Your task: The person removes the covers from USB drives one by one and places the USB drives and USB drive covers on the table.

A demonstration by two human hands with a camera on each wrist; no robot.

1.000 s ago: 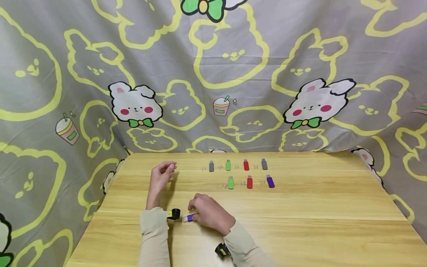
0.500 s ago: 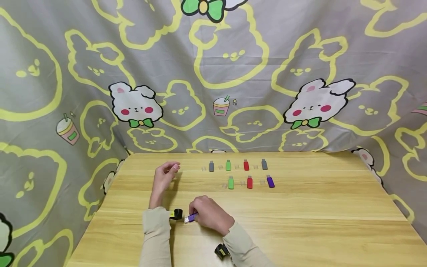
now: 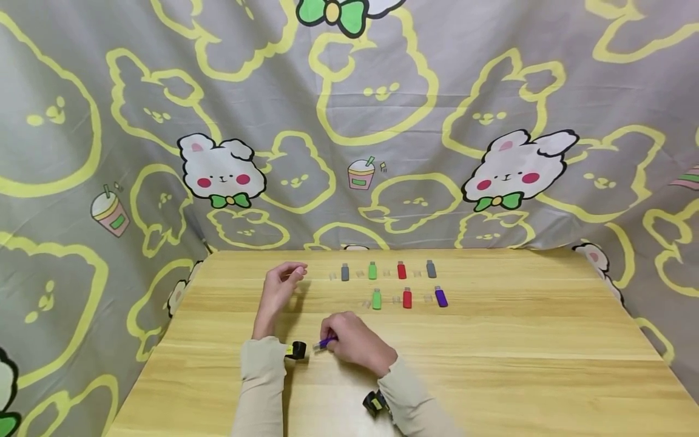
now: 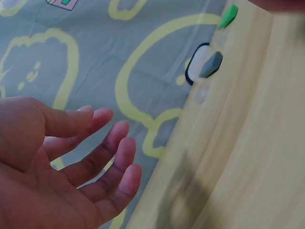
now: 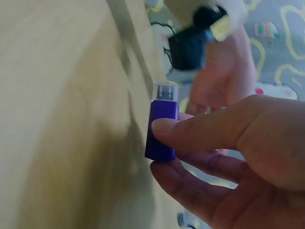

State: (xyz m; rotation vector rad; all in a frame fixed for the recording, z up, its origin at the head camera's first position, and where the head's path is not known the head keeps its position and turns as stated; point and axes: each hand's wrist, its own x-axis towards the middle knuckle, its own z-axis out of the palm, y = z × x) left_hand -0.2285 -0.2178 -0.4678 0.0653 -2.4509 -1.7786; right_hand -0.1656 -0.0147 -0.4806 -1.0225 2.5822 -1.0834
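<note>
A purple USB stick [image 5: 162, 129] is pinched between the thumb and fingers of my right hand [image 3: 357, 343], just above the table. In the right wrist view its metal plug points up, covered by a clear cap [image 5: 166, 90]. My left hand [image 3: 280, 290] hovers over the left part of the table, its fingers loosely bent. Nothing shows between those fingers [image 4: 125, 148] in the left wrist view. Nearest to it lies a grey USB stick [image 3: 345, 272], the leftmost in the back row.
Green [image 3: 372, 271], red [image 3: 401, 271] and grey sticks [image 3: 431, 269] continue the back row. In front lie another green stick [image 3: 377, 300], a red stick [image 3: 407, 298] and a purple stick [image 3: 441, 297]. Clear caps [image 3: 396, 300] lie beside the sticks. A patterned curtain [image 3: 306, 121] borders the wooden table [image 3: 519, 364].
Both hands have shifted to the right, and the right hand has risen a little with the purple USB stick. The stick's plug end has tilted. The laid-out sticks stay in place.
</note>
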